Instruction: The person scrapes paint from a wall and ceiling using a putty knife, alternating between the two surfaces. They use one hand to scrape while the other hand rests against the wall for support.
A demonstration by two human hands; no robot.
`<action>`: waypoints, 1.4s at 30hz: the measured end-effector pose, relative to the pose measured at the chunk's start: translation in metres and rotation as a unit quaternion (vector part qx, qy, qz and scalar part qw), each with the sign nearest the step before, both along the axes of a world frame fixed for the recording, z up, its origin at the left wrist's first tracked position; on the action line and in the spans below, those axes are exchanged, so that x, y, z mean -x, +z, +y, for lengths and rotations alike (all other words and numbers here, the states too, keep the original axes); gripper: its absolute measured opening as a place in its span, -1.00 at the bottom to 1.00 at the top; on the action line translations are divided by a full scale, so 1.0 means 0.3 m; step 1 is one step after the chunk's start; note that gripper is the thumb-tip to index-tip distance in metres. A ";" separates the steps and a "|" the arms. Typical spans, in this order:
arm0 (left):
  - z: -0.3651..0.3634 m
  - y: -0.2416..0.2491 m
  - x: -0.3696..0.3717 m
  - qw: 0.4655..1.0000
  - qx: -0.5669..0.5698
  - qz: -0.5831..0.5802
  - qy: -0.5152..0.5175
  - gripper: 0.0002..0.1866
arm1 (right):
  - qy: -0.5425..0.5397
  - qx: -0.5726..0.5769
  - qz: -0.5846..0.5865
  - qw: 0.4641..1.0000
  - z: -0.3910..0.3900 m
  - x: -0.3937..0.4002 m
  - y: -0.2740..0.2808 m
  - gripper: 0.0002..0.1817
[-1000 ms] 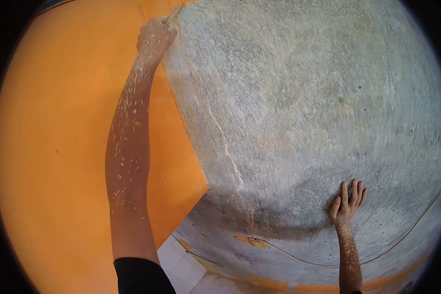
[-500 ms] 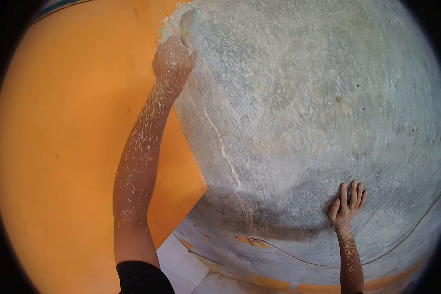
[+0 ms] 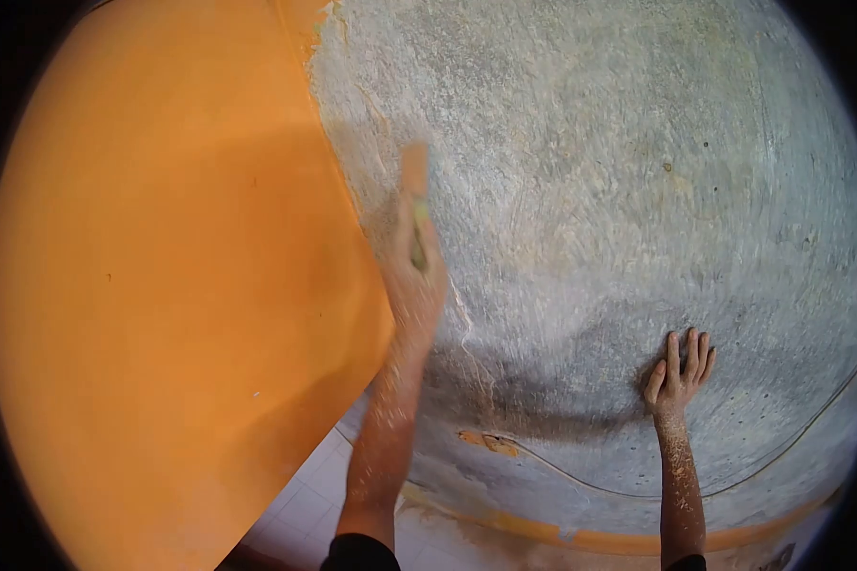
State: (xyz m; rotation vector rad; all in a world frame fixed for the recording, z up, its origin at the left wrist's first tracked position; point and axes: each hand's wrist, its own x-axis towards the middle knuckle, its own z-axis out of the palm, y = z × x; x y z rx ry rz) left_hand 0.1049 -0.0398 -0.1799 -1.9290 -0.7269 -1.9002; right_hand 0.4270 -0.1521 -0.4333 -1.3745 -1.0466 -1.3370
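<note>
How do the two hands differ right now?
The left hand is closed round a scraper and looks motion-blurred; the right hand is empty, sharp, and laid flat with its fingers spread. The left sits higher and nearer the orange wall; the right is lower. Both are against the grey scraped wall, their forearms dust-speckled.

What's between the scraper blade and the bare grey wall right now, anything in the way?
Nothing visible. The left hand holds the scraper up against the stripped grey wall, with bare surface around the blurred blade. The right hand lies flat on the wall lower right, well apart from it. The orange painted wall lies to the left.
</note>
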 end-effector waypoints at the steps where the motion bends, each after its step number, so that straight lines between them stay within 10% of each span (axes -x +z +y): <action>1: -0.017 -0.081 -0.015 1.000 0.018 -0.003 -0.025 -0.56 | 0.001 -0.002 -0.002 1.000 -0.002 -0.001 0.001 -0.54; 11: -0.187 0.043 -0.067 0.971 0.204 -0.024 -0.126 -0.55 | 0.011 -0.016 0.003 1.000 0.005 0.008 0.011 -0.54; 19: -0.257 -1.063 -0.262 0.981 0.166 -0.024 -0.097 -0.48 | 0.018 -0.022 0.009 1.000 0.004 0.015 0.004 -0.55; 27: -0.257 -0.583 -0.264 0.971 0.181 -0.047 -0.150 -0.52 | 0.014 -0.011 0.018 1.000 0.001 0.011 0.006 -0.56; 30: -0.294 -0.577 -0.284 0.952 0.256 -0.042 -0.162 -0.52 | 0.023 -0.004 0.023 0.999 0.002 0.011 0.001 -0.56; 35: -0.396 -1.021 -0.381 0.912 0.314 -0.069 -0.254 -0.53 | 0.020 0.063 0.038 0.997 -0.051 -0.007 -0.028 -0.53; 42: -0.430 -0.791 -0.502 0.942 0.223 -0.020 -0.251 -0.56 | -0.029 -0.017 0.099 0.994 -0.080 -0.121 -0.060 -0.49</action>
